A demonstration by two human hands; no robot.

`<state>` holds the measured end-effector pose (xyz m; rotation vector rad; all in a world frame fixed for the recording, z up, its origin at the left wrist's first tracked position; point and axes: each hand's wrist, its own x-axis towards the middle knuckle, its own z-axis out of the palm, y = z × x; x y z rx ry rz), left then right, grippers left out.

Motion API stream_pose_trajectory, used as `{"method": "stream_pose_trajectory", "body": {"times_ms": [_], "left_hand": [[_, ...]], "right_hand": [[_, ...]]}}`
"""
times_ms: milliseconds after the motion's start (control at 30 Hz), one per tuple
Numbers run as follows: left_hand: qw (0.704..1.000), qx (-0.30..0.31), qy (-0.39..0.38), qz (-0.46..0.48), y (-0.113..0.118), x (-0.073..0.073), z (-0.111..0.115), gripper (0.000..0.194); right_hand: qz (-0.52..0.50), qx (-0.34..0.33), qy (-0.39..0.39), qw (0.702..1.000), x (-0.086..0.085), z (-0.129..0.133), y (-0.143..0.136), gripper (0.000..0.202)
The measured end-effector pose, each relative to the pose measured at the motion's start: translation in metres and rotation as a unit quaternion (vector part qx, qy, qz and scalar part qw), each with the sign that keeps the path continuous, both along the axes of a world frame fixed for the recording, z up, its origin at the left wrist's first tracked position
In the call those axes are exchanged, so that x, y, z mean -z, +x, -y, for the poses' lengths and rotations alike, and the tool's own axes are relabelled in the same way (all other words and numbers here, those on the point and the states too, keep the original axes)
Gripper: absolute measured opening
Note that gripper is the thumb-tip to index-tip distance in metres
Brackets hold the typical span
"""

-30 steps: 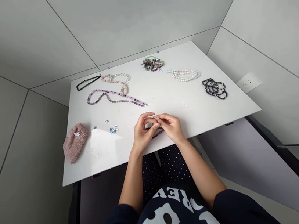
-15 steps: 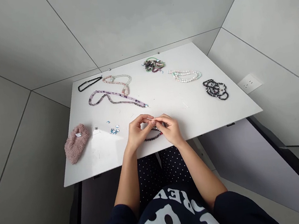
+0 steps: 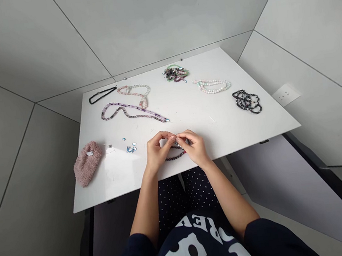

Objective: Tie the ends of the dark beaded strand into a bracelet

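A beading craft corner: white table [image 3: 222,127] strewn with bead strands [image 3: 132,110].

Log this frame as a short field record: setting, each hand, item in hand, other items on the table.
Setting: white table in a grey-panelled corner, person seated
Left hand: fingertips pinched on a dark bead strand
Right hand: pinching the same strand, fingertips meeting the left's
Strand: loops down onto the table between the hands
Near left: small blue beads, pink fuzzy pouch
Far side: purple necklace, black bracelets, pale bead strand
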<state>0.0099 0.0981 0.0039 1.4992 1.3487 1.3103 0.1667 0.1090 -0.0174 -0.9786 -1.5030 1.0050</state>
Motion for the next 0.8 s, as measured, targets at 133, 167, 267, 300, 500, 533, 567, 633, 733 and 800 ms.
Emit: {"method": "stream_pose_trajectory", "body": {"times_ms": [133,167,267,300,500,533,567,633,733,800], "left_hand": [[0.999,-0.019,0.029,-0.031,0.003,0.004,0.001,0.018],[0.998,-0.025,0.035,-0.041,0.003,0.004,0.001,0.018],[0.993,-0.047,0.053,-0.094,0.005,0.001,0.003,0.017],[0.990,-0.052,0.062,-0.114,0.005,-0.001,0.003,0.016],[0.983,-0.053,0.072,-0.160,0.004,-0.012,0.008,0.012],[0.985,-0.049,0.060,-0.154,0.003,-0.014,0.009,0.012],[0.987,-0.044,0.048,-0.145,0.003,-0.015,0.010,0.013],[0.991,-0.035,0.026,-0.126,0.002,-0.018,0.011,0.014],[0.993,-0.021,0.001,-0.112,0.000,-0.020,0.012,0.017],[0.994,-0.012,-0.010,-0.107,-0.002,-0.021,0.012,0.018]], "right_hand": [[0.000,0.009,-0.009,1.000,-0.001,0.000,-0.001,0.015],[0.003,0.011,-0.010,1.000,-0.001,0.000,0.000,0.015],[0.018,0.012,0.000,1.000,-0.002,0.000,0.000,0.013],[0.024,0.014,0.009,1.000,-0.003,0.001,0.000,0.012],[0.054,0.064,0.098,0.992,-0.006,0.004,-0.002,0.007],[0.059,0.066,0.111,0.990,-0.007,0.004,-0.002,0.007],[0.063,0.066,0.122,0.988,-0.008,0.004,-0.002,0.008],[0.067,0.062,0.134,0.987,-0.010,0.005,-0.003,0.010],[0.055,0.053,0.136,0.988,-0.011,0.005,-0.003,0.011],[0.037,0.045,0.132,0.990,-0.011,0.005,-0.004,0.010]]}}
